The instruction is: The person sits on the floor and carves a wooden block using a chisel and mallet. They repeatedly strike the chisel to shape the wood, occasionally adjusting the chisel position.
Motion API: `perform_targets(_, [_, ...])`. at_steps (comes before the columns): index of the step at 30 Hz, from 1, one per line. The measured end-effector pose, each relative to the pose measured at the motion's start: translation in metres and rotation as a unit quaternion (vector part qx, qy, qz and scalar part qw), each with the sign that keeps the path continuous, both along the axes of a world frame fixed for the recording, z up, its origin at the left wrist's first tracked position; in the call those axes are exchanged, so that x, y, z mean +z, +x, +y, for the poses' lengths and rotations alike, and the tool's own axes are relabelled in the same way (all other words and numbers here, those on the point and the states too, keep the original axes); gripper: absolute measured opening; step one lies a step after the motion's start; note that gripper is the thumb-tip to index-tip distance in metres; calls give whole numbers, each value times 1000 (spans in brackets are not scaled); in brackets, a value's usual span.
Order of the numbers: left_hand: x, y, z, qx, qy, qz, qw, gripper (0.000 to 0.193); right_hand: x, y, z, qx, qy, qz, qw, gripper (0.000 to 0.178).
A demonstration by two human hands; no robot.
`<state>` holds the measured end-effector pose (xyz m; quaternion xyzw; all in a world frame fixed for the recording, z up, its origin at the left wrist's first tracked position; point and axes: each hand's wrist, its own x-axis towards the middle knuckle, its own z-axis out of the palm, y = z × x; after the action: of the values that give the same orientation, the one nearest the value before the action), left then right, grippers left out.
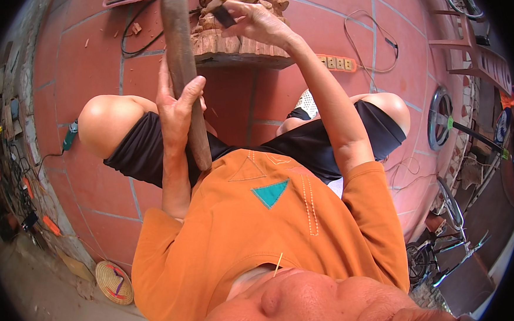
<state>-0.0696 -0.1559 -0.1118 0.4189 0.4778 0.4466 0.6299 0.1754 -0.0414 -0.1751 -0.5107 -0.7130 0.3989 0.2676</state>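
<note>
My left hand (177,109) is closed round a long, worn wooden club (181,53), its thumb lying across the front. The club stands nearly lengthwise in view, its narrow lower end by my orange shirt and its upper end cut off by the frame. Over the carved wood block (241,54), my right hand (257,24) pinches a small dark flat piece (223,16) between thumb and fingers. What this piece is, I cannot make out. The block sits on the floor beyond my bent legs, with a rough grooved lower side.
An orange power strip (337,63) lies right of the block, its cord looped behind. A black cable (125,42) curls at the left among wood chips. Further out are a green power tool (70,135), a straw hat (114,282), a pink chair (467,44) and a grey wheel (440,118).
</note>
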Motion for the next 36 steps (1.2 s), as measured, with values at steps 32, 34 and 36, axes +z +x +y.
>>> perform_targets(32, [-6,4,4,36,40,-40,998,75,14,-7,-12,-21,4,-31,999,70])
perform_targets(34, [-5,6,5,36,44,-34,998,76,22,-10,-14,-22,-4,-32,999,70])
perform_targets(36, [-4,7,5,32,45,-26,998,77,22,-10,-14,-22,-2,-28,999,70])
